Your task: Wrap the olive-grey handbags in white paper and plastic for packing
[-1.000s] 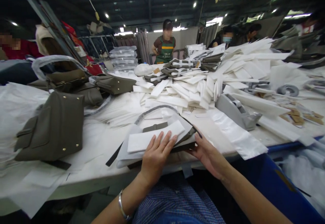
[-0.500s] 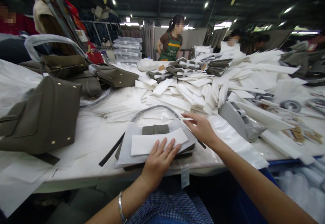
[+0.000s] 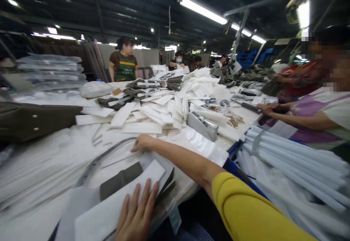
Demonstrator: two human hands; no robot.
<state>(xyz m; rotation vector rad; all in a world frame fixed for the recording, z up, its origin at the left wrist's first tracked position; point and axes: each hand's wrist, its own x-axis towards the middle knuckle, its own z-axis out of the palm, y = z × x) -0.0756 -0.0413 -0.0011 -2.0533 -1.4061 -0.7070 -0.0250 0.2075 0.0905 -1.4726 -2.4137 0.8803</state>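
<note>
A flat dark olive handbag lies at the table's front edge, with a dark flap piece [image 3: 121, 181] showing above a thin pale sheet. Its grey-wrapped handle [image 3: 94, 164] arches away from me. Across the bag rests a white foam strip [image 3: 109, 208]; my left hand [image 3: 138, 210] presses on it, fingers spread and flat. My right hand [image 3: 144, 143] reaches to the right end of the handle with curled fingers pointing down. What is between those fingertips is hidden.
White foam pieces [image 3: 161, 113] pile up beyond the bag. A grey tape dispenser [image 3: 202, 124] stands right of my right hand. Another olive bag [image 3: 35, 120] lies left. Pale tubes [image 3: 295, 160] fill the right side, near a co-worker in purple [image 3: 311, 113].
My view has swung right, bringing the tubes and the co-worker in. My right hand's fingers, earlier apart beside the handle, are now curled at its end. My left hand stays on the foam.
</note>
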